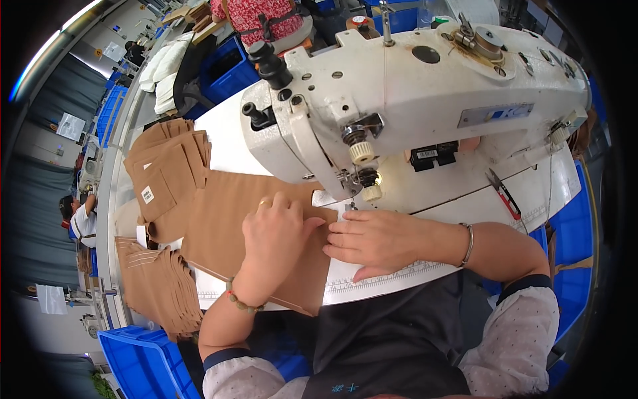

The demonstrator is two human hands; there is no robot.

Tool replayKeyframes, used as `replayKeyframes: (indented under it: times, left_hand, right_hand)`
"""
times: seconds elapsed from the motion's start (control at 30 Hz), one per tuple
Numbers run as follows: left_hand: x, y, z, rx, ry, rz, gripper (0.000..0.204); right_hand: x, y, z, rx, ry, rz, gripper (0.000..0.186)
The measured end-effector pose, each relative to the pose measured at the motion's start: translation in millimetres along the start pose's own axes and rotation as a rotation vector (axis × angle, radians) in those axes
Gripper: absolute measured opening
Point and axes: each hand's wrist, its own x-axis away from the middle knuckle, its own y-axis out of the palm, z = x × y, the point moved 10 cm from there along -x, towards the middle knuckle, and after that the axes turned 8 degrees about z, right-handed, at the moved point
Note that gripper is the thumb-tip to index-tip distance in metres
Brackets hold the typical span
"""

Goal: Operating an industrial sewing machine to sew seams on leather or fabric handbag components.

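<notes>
A large brown fabric panel (226,206) lies on the white sewing table, its right edge close to the needle area of the sewing machine (399,80). On top of the panel rests my left hand (274,229), thumb spread to the right and fingers bent over the cloth. My right hand (379,241) lies flat beside the panel's right edge, just below the presser foot (351,205), fingers stretched toward the cloth. Its fingertips come up to the edge; neither hand visibly grips it. The machine's small lamp is lit.
Stacked brown pieces, some with pockets (154,189), lie left, with another pile (156,286) nearer me. Red-handled thread snips (506,196) rest on the right. Blue crates (149,362) flank the table. A person in a red patterned top (266,20) sits beyond the machine.
</notes>
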Motion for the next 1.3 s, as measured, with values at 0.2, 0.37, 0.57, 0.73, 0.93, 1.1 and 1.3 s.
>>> replayKeyframes:
  times: [0.2,0.37,0.57,0.73,0.93,1.1,1.3]
  left_hand:
    - [-21,40,-11,0.9,-0.007,-0.208,0.013]
    - [-24,65,-20,1.121,-0.171,-0.242,0.009]
    - [-31,71,-12,1.306,-0.378,-0.069,0.015]
    - [-33,67,-11,0.879,-0.231,-0.042,0.022]
    - [-36,51,-16,0.91,-0.266,0.078,0.028]
    - [-35,59,-18,0.94,-0.315,0.003,0.026]
    - [-36,64,-19,0.995,-0.379,-0.046,0.024]
  right_hand:
    - [0,-4,-7,0.07,-0.068,0.08,0.048]
    - [1,-14,-14,0.225,-0.199,0.277,0.026]
    - [6,-22,-16,0.319,-0.207,0.369,0.017]
    - [9,-14,-7,0.28,-0.119,0.308,0.016]
    - [8,-18,-5,0.232,-0.108,0.35,0.014]
    - [8,-19,-6,0.222,-0.112,0.345,0.013]
    - [8,-20,-5,0.216,-0.105,0.334,0.012]
